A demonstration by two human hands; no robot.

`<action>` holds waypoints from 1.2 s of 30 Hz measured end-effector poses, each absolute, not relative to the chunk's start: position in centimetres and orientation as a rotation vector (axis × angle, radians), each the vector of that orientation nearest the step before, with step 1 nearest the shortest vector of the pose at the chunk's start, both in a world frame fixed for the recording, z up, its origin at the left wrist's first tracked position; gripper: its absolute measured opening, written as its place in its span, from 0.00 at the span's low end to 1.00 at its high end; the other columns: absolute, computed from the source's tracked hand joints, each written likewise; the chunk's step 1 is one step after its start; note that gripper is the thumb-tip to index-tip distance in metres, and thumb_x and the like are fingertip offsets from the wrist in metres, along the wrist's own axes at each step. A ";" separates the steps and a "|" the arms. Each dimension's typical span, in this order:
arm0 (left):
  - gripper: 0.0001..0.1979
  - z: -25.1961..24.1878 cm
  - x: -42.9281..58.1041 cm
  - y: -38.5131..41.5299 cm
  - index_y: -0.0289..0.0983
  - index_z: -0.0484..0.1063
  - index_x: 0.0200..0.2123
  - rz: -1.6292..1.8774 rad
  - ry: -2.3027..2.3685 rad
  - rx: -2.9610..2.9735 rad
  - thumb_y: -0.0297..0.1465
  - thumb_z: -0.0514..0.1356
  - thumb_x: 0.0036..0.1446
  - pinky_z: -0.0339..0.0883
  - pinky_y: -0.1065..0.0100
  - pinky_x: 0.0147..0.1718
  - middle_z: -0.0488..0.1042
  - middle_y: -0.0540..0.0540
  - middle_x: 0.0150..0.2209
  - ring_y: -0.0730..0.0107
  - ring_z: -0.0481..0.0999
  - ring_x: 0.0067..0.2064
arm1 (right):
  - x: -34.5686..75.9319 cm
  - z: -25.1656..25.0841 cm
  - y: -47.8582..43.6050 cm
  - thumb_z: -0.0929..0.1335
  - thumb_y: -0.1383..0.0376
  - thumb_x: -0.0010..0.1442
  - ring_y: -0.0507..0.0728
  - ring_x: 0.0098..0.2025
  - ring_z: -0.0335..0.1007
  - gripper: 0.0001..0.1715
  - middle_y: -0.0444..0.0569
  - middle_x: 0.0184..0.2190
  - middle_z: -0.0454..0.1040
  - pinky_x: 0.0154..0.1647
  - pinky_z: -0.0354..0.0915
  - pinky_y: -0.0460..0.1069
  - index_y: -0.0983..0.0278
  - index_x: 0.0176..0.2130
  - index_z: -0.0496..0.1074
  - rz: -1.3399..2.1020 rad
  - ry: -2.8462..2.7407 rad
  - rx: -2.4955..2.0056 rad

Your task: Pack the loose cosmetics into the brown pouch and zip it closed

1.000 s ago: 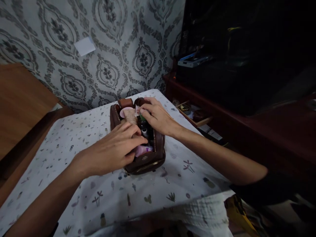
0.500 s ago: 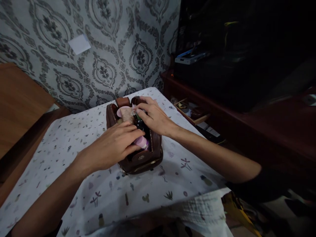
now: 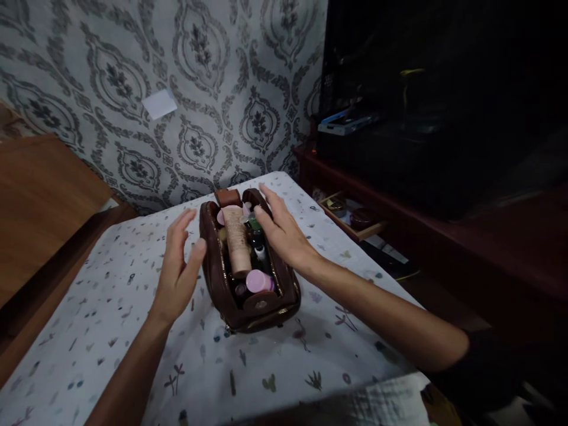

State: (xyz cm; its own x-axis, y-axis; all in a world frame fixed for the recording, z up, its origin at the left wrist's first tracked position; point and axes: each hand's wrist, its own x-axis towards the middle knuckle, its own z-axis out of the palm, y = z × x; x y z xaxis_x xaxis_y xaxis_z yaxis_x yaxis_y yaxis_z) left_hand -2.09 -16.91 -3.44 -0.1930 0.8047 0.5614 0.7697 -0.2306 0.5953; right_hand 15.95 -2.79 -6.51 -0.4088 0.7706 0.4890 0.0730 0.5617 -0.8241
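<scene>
A brown leather toiletry pouch (image 3: 261, 307) lies unzipped on a table with a white patterned cloth (image 3: 133, 331). Inside it I see a beige tube (image 3: 236, 239), a pink round cap (image 3: 257, 280) and small dark bottles (image 3: 258, 245). My left hand (image 3: 177, 269) hovers open beside the pouch's left wall, thumb close to its rim. My right hand (image 3: 281, 232) is open too, fingers stretched flat along the pouch's right rim near the far end. Neither hand holds anything.
A patterned wallpaper wall with a white note (image 3: 158, 104) rises behind the table. A wooden surface (image 3: 39, 195) lies to the left. A dark red cabinet (image 3: 399, 201) stands at the right, with an open drawer (image 3: 350, 216) holding small round tins.
My left hand has come out of the pouch and moved to its left side, fingers spread. My right hand has let go of the items and flattened on the right rim.
</scene>
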 end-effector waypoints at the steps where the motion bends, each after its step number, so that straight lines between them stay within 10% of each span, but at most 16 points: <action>1: 0.27 -4.5 -2.3 -16.6 0.50 0.58 0.70 1.548 1.945 1.773 0.48 0.51 0.71 0.53 0.52 0.72 0.55 0.46 0.74 0.58 0.52 0.75 | 15.8 -6.5 -2.9 0.58 0.50 0.71 0.61 0.75 0.49 0.40 0.58 0.73 0.56 0.77 0.45 0.62 0.66 0.73 0.55 0.973 -1.794 -0.751; 27: 0.35 -7.6 2.1 -15.8 0.44 0.60 0.69 1.606 2.001 1.498 0.56 0.43 0.69 0.44 0.49 0.74 0.54 0.40 0.74 0.54 0.50 0.76 | 14.0 -6.5 -4.8 0.54 0.39 0.69 0.65 0.77 0.44 0.50 0.63 0.73 0.54 0.77 0.40 0.65 0.72 0.72 0.57 0.912 -1.914 -0.848; 36: 0.50 -9.3 3.0 -20.2 0.50 0.35 0.76 1.226 1.980 2.063 0.53 0.61 0.62 0.42 0.38 0.72 0.38 0.36 0.77 0.44 0.39 0.77 | 14.0 -6.8 -4.4 0.58 0.44 0.70 0.65 0.76 0.48 0.43 0.62 0.72 0.58 0.76 0.43 0.65 0.68 0.70 0.59 0.883 -1.900 -0.794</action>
